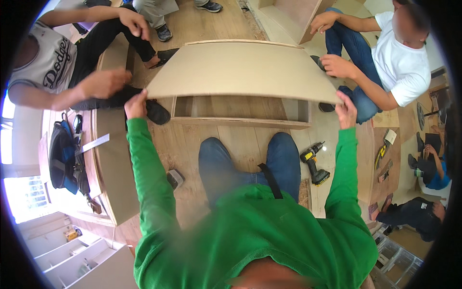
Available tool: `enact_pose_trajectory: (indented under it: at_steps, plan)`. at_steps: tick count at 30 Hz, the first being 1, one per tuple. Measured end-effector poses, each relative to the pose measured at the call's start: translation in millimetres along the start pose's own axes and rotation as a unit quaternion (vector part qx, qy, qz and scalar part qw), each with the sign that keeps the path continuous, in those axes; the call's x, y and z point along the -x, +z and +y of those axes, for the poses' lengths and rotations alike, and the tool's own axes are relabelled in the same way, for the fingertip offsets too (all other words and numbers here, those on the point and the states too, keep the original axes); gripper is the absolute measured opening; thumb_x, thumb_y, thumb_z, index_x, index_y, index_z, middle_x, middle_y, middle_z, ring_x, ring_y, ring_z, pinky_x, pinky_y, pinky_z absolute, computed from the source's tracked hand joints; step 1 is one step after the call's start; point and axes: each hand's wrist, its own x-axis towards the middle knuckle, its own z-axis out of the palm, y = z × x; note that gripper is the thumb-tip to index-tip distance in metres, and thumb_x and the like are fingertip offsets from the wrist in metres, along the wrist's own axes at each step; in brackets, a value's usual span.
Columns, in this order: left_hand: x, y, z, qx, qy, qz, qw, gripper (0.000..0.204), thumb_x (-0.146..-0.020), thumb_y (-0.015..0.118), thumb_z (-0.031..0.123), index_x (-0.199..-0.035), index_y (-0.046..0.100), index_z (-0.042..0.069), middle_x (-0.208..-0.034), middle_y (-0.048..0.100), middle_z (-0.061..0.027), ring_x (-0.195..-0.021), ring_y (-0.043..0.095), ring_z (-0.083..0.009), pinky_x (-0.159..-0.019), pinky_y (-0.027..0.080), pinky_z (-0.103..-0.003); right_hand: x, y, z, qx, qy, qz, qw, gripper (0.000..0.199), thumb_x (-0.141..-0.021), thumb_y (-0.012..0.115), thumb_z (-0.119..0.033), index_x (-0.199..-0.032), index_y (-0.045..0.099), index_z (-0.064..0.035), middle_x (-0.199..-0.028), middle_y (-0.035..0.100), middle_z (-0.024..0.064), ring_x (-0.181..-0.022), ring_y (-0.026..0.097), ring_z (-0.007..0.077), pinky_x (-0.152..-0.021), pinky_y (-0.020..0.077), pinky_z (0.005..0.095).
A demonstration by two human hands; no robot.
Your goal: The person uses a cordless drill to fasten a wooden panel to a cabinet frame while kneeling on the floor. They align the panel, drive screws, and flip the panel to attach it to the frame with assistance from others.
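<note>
A large, thin beige panel [240, 70] slopes over a shallow wooden box frame [240, 121] on the floor. Its near edge is raised above the frame, and its far edge appears to rest on the far side. My left hand [136, 105] grips the panel's near left corner, fingers closed on the edge. At the near right corner, my right hand [346, 111] is closed on the same panel. Part of the frame's inside shows below the lifted edge; the panel hides the rest. A yellow and black cordless drill [314, 163] lies on the floor by my right forearm.
A person in a sleeveless jersey [53, 62] sits at the left, and one in a white T-shirt [402, 62] crouches at the right. A wooden cabinet [113, 168] bears a dark tool bag [62, 154]. A brush [385, 147] lies on the right-hand board. A small dark-and-grey object [175, 179] is on the floor.
</note>
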Motion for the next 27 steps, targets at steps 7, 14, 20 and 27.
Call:
enact_pose_trajectory:
  at_steps: [7,14,20,27]
  plan:
    - [-47,34,92,0.116,0.023,-0.075,0.99,0.028,-0.09,0.081,0.032,-0.088,0.069,0.007,-0.062,0.047,0.0064,-0.05,0.041,-0.0052,-0.047,0.027,-0.024,-92,13,-39,-0.108,-0.039,0.142,0.983,0.037,-0.091,0.081,-0.005,-0.125,0.068,-0.0038,-0.107,0.071,0.0019,-0.097,0.066,0.0074,-0.086,0.0524,0.0227]
    - [-132,72,59,-0.109,0.232,0.014,0.967,0.051,-0.098,0.078,0.035,-0.135,0.066,0.002,-0.086,0.058,0.0042,-0.067,0.048,-0.0052,-0.058,0.039,-0.022,-207,13,-23,-0.184,-0.095,0.143,0.968,0.037,-0.095,0.08,-0.019,-0.126,0.064,-0.0045,-0.114,0.069,0.0051,-0.104,0.066,0.0135,-0.093,0.0532,0.0284]
    - [-209,142,41,0.006,0.165,-0.027,0.986,0.039,-0.105,0.068,0.029,-0.138,0.068,0.008,-0.103,0.069,-0.0001,-0.078,0.061,-0.0077,-0.062,0.05,-0.024,-293,47,17,-0.299,0.05,0.172,0.937,0.053,-0.107,0.059,-0.047,-0.14,0.054,-0.0054,-0.138,0.058,0.0097,-0.13,0.057,0.0202,-0.107,0.0492,0.0399]
    - [-281,193,48,0.032,0.127,-0.015,0.991,0.042,-0.104,0.07,0.035,-0.125,0.073,-0.001,-0.106,0.074,-0.0036,-0.1,0.063,-0.0113,-0.091,0.049,-0.027,-338,104,45,-0.244,0.103,0.166,0.95,0.076,-0.107,0.057,-0.05,-0.156,0.038,0.0055,-0.151,0.052,0.0118,-0.137,0.052,0.0248,-0.117,0.0396,0.0413]
